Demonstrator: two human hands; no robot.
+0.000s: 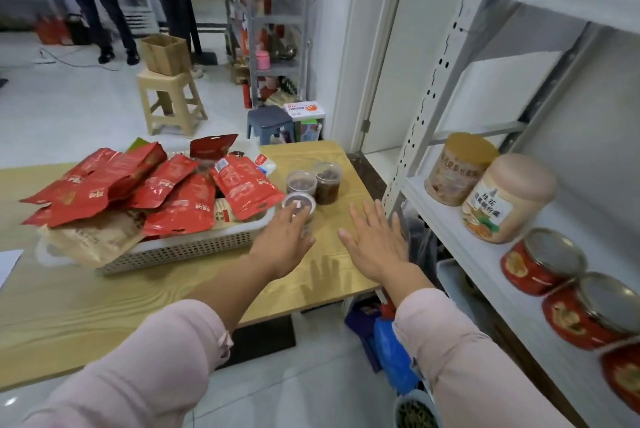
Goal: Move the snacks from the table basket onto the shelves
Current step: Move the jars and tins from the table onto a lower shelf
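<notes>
A white perforated basket (pixel 180 249) on the wooden table (pixel 104 316) is heaped with red snack bags (pixel 180 206) and a brown paper bag (pixel 90 240). Three clear plastic jars of dark snacks stand to its right. My left hand (pixel 285 240) wraps its fingers around the nearest jar (pixel 299 204). The other two jars (pixel 327 181) stand just behind it. My right hand (pixel 372 240) hovers flat with spread fingers over the table's right edge, holding nothing. The white metal shelf (pixel 460 240) on the right carries two tall tubs (pixel 498 199) and several red jars (pixel 543 263).
Blue bags (pixel 391 351) and a bowl lie on the floor between table and shelf. Beyond the table stand a beige stool with a cardboard box (pixel 166 55), a grey stool (pixel 270 122), a far rack of goods, and two people standing.
</notes>
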